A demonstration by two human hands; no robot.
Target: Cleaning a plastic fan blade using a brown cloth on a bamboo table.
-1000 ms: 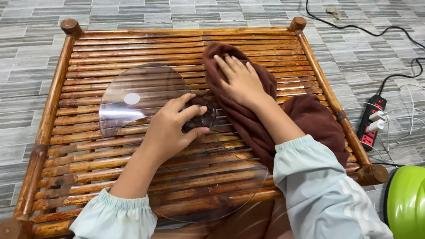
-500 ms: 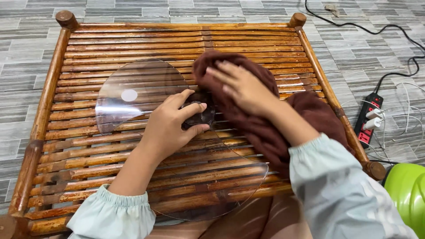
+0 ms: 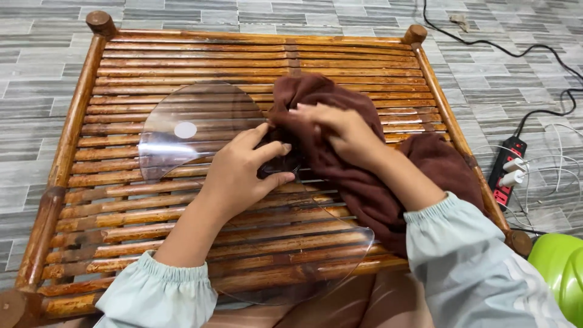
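A clear plastic fan blade lies flat on a slatted bamboo table; its see-through lobes spread left and toward the near edge. My left hand grips the dark hub at the blade's centre. A brown cloth lies bunched over the blade's right part and trails to the right. My right hand presses on top of the cloth, fingers bent over it just right of the hub.
A black and red power strip with white plugs lies on the tiled floor to the right, with black and white cables around it. A bright green object sits at the lower right. Table corner posts stick up.
My right hand has slid the cloth leftward and nearer the hub, bunching it up. My left hand has kept its hold on the hub.
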